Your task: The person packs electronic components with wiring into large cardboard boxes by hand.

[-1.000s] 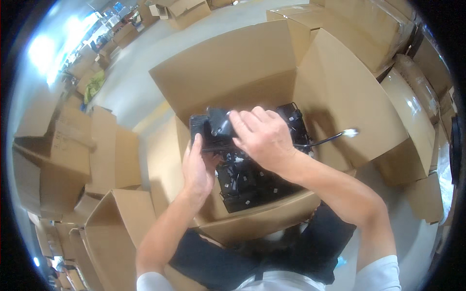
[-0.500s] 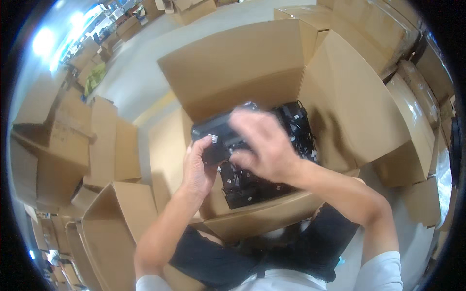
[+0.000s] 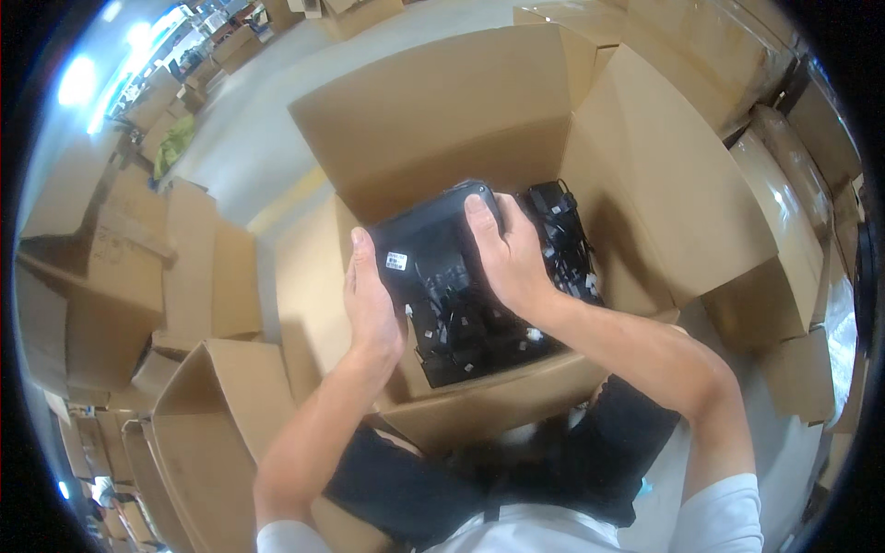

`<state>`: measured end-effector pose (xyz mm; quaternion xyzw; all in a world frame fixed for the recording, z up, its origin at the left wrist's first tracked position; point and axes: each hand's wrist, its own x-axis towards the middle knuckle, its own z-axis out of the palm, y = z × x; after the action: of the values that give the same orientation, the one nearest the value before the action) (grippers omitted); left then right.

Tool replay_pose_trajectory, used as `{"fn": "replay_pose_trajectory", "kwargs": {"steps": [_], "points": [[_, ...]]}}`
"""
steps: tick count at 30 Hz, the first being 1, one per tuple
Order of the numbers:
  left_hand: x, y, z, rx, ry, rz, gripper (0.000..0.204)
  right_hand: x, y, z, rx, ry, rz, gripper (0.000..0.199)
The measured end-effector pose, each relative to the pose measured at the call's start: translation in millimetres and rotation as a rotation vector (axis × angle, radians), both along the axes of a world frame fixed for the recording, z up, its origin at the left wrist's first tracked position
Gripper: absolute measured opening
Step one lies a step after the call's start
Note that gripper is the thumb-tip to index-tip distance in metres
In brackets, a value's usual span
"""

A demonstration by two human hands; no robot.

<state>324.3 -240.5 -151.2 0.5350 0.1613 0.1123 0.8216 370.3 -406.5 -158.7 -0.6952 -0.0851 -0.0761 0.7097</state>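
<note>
Both my hands grip a flat black plastic panel [image 3: 431, 224] with rounded corners, tilted above the inside of a large open carton [image 3: 442, 120]. My left hand [image 3: 372, 300] holds its left edge, thumb lying on the top face beside a small white label [image 3: 396, 261]. At the other end my right hand [image 3: 512, 253] is wrapped over the right edge, thumb on top and fingers mostly hidden behind. Beneath and to the right, several black parts with cables [image 3: 564, 221] and small white connectors lie in the carton. The panel hides some of them.
The carton's tall flaps [image 3: 668, 175] stand up at the back and right. Another open carton [image 3: 217, 405] sits close on my left. Plastic-wrapped cartons [image 3: 710, 55] are stacked at the right. Grey floor [image 3: 263, 124] shows beyond the carton at the far left.
My right hand, blurred over the panel before, has moved to its right edge and closed there. The panel now faces up more fully, and my left hand still holds its left side.
</note>
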Motion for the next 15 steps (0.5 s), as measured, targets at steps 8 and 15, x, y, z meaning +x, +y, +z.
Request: {"fn": "replay_pose_trajectory", "kwargs": {"steps": [8, 15], "points": [[2.6, -18.7, 2.1, 0.096, -0.049, -0.033, 0.057, 15.8, -13.8, 6.9, -0.15, 0.023, -0.128, 0.062], [7.6, 3.9, 15.6, 0.419, 0.099, -0.563, 0.066, 55.5, -51.9, 34.6, -0.337, -0.061, 0.076, 0.074]]}}
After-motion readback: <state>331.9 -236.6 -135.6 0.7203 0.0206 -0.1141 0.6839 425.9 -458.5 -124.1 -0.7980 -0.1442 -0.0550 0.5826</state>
